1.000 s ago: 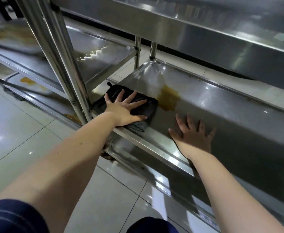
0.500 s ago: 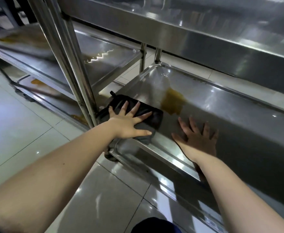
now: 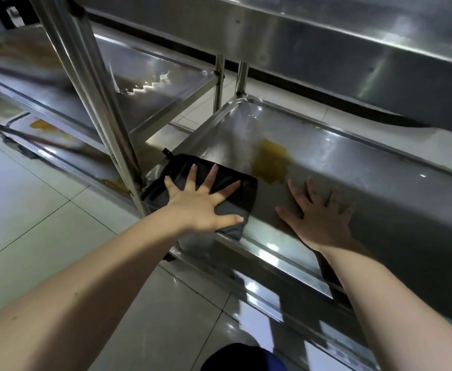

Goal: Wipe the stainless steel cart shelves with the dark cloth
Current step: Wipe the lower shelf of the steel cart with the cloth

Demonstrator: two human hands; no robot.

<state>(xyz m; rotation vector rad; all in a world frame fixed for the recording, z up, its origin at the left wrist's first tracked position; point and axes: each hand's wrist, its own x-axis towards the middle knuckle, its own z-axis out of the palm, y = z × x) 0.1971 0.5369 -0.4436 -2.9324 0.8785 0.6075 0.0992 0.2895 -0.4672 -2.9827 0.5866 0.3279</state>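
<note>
Here, my left hand [image 3: 200,207] lies flat on the dark, folded rectangular cloth [image 3: 246,192]. Its fingers are straight and fanned wide, and the thumb stretches along the cloth's near fold. I am pressing the cloth, not gripping it.

The cloth sits in the near left corner of the middle stainless steel cart shelf [image 3: 353,170], just inside the raised rim. Its grey near fold reaches the front edge, and a small loop pokes out at its far left corner.

My right hand [image 3: 324,220] rests palm down on the bare steel to the right of the cloth, close to the front edge. Its fingers are also straight and spread, and they hold nothing. It lies apart from the cloth.

A yellow-brown puddle of spilled liquid [image 3: 270,164] lies beyond the cloth's far right corner, toward the back left corner of the shelf. I cannot tell whether cloth and puddle touch. My right forefinger points close to its near side.

A slanting round steel post [image 3: 96,103] stands at the shelf's near left corner. The broad steel upper shelf [image 3: 326,49] overhangs the back edge. A lower steel shelf [image 3: 273,290] shows below the front edge.

To the left stands a second steel cart [image 3: 152,84]. Its shelf glistens wet near the right edge, and an orange-yellow patch [image 3: 43,125] lies on its bottom tray. Glossy pale floor tiles [image 3: 32,210] run underneath.
</note>
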